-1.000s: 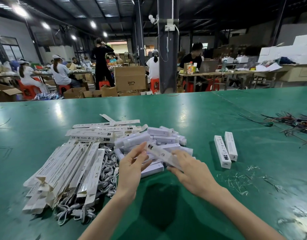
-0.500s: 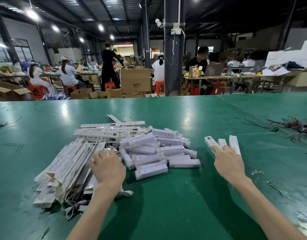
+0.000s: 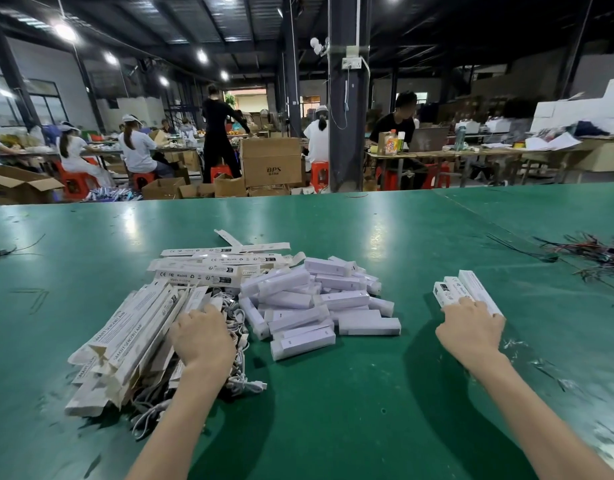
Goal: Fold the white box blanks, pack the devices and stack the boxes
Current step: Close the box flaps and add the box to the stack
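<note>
On the green table (image 3: pixel 333 393) lies a heap of flat white box blanks (image 3: pixel 132 334) at the left, with white cables (image 3: pixel 236 320) tangled beside and under them. More printed blanks (image 3: pixel 208 268) lie behind. A pile of pale devices (image 3: pixel 312 299) sits in the middle. Three packed boxes (image 3: pixel 461 289) lie side by side at the right. My left hand (image 3: pixel 201 337) rests knuckles-up on the blanks and cables; its fingertips are hidden. My right hand (image 3: pixel 471 327) lies on the near ends of the packed boxes.
A tangle of red and black wires (image 3: pixel 596 251) lies at the far right of the table. Clear plastic scraps (image 3: pixel 540 368) litter the right front. Beyond the far edge stand a dark pillar (image 3: pixel 347 98), cardboard cartons (image 3: pixel 271 164) and seated workers.
A second ago both hands held a box in front of me. The right hand carried it to the right and set it beside the two boxes there; the left hand went to the blanks.
</note>
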`<state>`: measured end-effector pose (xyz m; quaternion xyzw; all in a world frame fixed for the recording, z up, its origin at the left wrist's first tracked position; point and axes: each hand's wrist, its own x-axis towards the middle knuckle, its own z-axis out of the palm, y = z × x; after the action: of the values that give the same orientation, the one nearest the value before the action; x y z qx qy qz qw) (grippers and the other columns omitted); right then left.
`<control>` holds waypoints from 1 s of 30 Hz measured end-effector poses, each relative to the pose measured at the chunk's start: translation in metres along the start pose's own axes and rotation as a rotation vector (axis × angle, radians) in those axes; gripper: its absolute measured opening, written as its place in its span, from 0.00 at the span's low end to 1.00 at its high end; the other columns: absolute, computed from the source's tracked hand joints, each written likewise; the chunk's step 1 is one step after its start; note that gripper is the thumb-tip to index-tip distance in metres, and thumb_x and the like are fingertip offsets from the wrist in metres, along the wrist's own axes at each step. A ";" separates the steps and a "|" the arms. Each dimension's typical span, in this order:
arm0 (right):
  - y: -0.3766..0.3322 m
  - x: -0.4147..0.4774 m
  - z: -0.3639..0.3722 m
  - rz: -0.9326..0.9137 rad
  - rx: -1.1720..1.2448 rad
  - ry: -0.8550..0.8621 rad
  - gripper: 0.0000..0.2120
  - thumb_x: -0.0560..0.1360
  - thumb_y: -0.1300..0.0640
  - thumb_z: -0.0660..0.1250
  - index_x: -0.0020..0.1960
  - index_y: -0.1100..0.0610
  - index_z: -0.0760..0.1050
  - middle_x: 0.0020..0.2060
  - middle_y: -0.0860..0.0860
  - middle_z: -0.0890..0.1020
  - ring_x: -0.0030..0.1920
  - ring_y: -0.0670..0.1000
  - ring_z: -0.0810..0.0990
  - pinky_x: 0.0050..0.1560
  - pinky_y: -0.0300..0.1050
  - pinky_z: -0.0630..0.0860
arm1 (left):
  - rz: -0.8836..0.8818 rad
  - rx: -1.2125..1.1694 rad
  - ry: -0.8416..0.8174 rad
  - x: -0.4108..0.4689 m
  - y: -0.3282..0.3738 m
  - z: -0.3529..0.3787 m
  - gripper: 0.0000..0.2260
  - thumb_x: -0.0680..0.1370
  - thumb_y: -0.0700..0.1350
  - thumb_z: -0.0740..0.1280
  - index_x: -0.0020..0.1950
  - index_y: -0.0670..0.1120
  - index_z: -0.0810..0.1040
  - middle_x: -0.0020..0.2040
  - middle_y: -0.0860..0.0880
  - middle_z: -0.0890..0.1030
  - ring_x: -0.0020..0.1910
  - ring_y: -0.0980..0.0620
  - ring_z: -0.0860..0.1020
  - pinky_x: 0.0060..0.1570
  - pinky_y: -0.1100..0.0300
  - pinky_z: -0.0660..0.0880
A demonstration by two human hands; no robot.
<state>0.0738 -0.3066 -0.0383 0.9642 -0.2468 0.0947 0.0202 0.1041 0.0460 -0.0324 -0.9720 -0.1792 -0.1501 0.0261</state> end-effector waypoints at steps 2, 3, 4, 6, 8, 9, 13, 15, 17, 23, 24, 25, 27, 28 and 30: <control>-0.003 -0.002 0.001 -0.006 0.009 0.053 0.16 0.75 0.55 0.60 0.61 0.47 0.75 0.63 0.50 0.72 0.65 0.53 0.66 0.63 0.53 0.64 | 0.002 -0.022 -0.001 0.000 -0.001 -0.004 0.17 0.76 0.39 0.63 0.65 0.47 0.72 0.55 0.47 0.81 0.56 0.48 0.77 0.54 0.57 0.72; -0.005 -0.004 0.001 -0.016 0.023 0.097 0.16 0.75 0.55 0.60 0.61 0.48 0.76 0.65 0.51 0.72 0.67 0.54 0.65 0.65 0.55 0.62 | -0.004 -0.045 0.000 0.000 -0.001 -0.007 0.15 0.76 0.38 0.63 0.62 0.46 0.74 0.52 0.47 0.82 0.54 0.48 0.78 0.52 0.57 0.73; -0.008 -0.006 0.000 -0.026 0.053 0.148 0.15 0.76 0.55 0.60 0.61 0.49 0.77 0.65 0.52 0.72 0.68 0.54 0.64 0.66 0.56 0.60 | -0.010 -0.066 0.013 -0.001 -0.001 -0.011 0.13 0.76 0.37 0.63 0.59 0.46 0.76 0.50 0.47 0.82 0.51 0.48 0.79 0.50 0.58 0.74; -0.015 -0.013 -0.003 -0.065 0.164 0.274 0.12 0.74 0.59 0.64 0.57 0.55 0.79 0.63 0.56 0.75 0.66 0.58 0.66 0.67 0.60 0.58 | -0.008 -0.096 0.067 -0.003 -0.003 -0.021 0.09 0.76 0.37 0.63 0.53 0.44 0.79 0.45 0.47 0.82 0.46 0.49 0.80 0.46 0.58 0.74; -0.024 -0.021 -0.008 -0.152 0.288 0.449 0.12 0.69 0.65 0.70 0.52 0.61 0.81 0.56 0.60 0.79 0.60 0.62 0.73 0.63 0.63 0.61 | 0.009 -0.164 0.154 -0.003 -0.005 -0.032 0.07 0.77 0.36 0.62 0.51 0.42 0.79 0.42 0.46 0.81 0.41 0.48 0.78 0.45 0.57 0.73; -0.030 -0.027 -0.012 -0.212 0.324 0.547 0.14 0.66 0.67 0.72 0.51 0.61 0.81 0.52 0.60 0.80 0.57 0.62 0.76 0.60 0.63 0.64 | 0.025 -0.242 0.227 -0.004 -0.007 -0.037 0.07 0.77 0.36 0.63 0.52 0.41 0.79 0.40 0.45 0.81 0.39 0.47 0.77 0.43 0.55 0.73; -0.058 -0.055 -0.022 -0.518 0.626 0.566 0.15 0.72 0.62 0.72 0.58 0.58 0.78 0.50 0.53 0.81 0.51 0.56 0.79 0.54 0.55 0.70 | 0.219 -0.827 0.429 -0.020 0.003 -0.063 0.12 0.74 0.33 0.69 0.57 0.38 0.79 0.46 0.43 0.82 0.37 0.49 0.77 0.33 0.61 0.76; -0.071 -0.074 -0.029 -0.580 1.056 0.156 0.15 0.78 0.53 0.66 0.64 0.53 0.74 0.54 0.48 0.81 0.54 0.48 0.78 0.58 0.49 0.74 | 0.304 -1.192 0.228 -0.033 0.017 -0.071 0.11 0.75 0.35 0.69 0.57 0.43 0.78 0.49 0.50 0.82 0.37 0.55 0.80 0.31 0.68 0.77; -0.082 -0.091 -0.035 -0.559 1.420 -0.348 0.19 0.77 0.44 0.59 0.66 0.48 0.71 0.58 0.43 0.80 0.58 0.43 0.77 0.61 0.40 0.73 | 0.295 -1.522 -0.165 -0.048 0.032 -0.071 0.11 0.75 0.37 0.69 0.56 0.47 0.79 0.48 0.49 0.84 0.43 0.53 0.83 0.38 0.61 0.80; -0.088 -0.097 -0.033 -0.274 1.921 -0.750 0.15 0.80 0.57 0.58 0.60 0.62 0.78 0.58 0.61 0.81 0.55 0.56 0.80 0.56 0.47 0.76 | 0.289 -1.821 -0.647 -0.086 0.059 -0.055 0.16 0.70 0.41 0.70 0.58 0.42 0.81 0.51 0.42 0.85 0.53 0.41 0.82 0.55 0.45 0.78; -0.086 -0.095 -0.034 -0.249 1.958 -0.776 0.17 0.81 0.55 0.56 0.61 0.62 0.78 0.59 0.63 0.79 0.56 0.58 0.79 0.60 0.51 0.75 | 0.300 -1.828 -0.643 -0.087 0.060 -0.054 0.16 0.69 0.42 0.70 0.57 0.43 0.82 0.51 0.43 0.85 0.53 0.42 0.82 0.55 0.47 0.78; -0.083 -0.092 -0.036 -0.223 2.008 -0.799 0.20 0.81 0.50 0.56 0.61 0.61 0.78 0.60 0.63 0.79 0.58 0.59 0.78 0.64 0.54 0.72 | 0.299 -1.835 -0.631 -0.088 0.060 -0.053 0.16 0.69 0.42 0.71 0.56 0.44 0.82 0.51 0.44 0.85 0.53 0.44 0.82 0.56 0.49 0.78; -0.080 -0.088 -0.039 -0.213 2.108 -0.834 0.25 0.77 0.44 0.56 0.62 0.61 0.77 0.61 0.61 0.79 0.61 0.58 0.77 0.68 0.57 0.67 | 0.263 -1.856 -0.596 -0.086 0.060 -0.049 0.15 0.69 0.42 0.71 0.55 0.44 0.82 0.50 0.45 0.85 0.52 0.46 0.82 0.55 0.53 0.78; -0.079 -0.086 -0.041 -0.230 2.141 -0.851 0.27 0.75 0.44 0.56 0.64 0.62 0.75 0.63 0.61 0.78 0.62 0.58 0.76 0.69 0.57 0.67 | 0.243 -1.868 -0.583 -0.085 0.060 -0.048 0.13 0.70 0.40 0.71 0.54 0.43 0.82 0.50 0.45 0.85 0.51 0.47 0.82 0.55 0.54 0.78; -0.077 -0.085 -0.042 -0.248 2.183 -0.890 0.29 0.73 0.45 0.60 0.66 0.65 0.73 0.64 0.62 0.77 0.62 0.58 0.76 0.69 0.56 0.68 | 0.238 -1.861 -0.563 -0.087 0.062 -0.047 0.09 0.73 0.36 0.69 0.53 0.43 0.83 0.49 0.46 0.86 0.48 0.51 0.83 0.51 0.59 0.78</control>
<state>0.0307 -0.1953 -0.0131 0.4367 0.0746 -0.0914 -0.8919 0.0358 -0.0460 -0.0138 -0.6163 0.1104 0.0097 -0.7797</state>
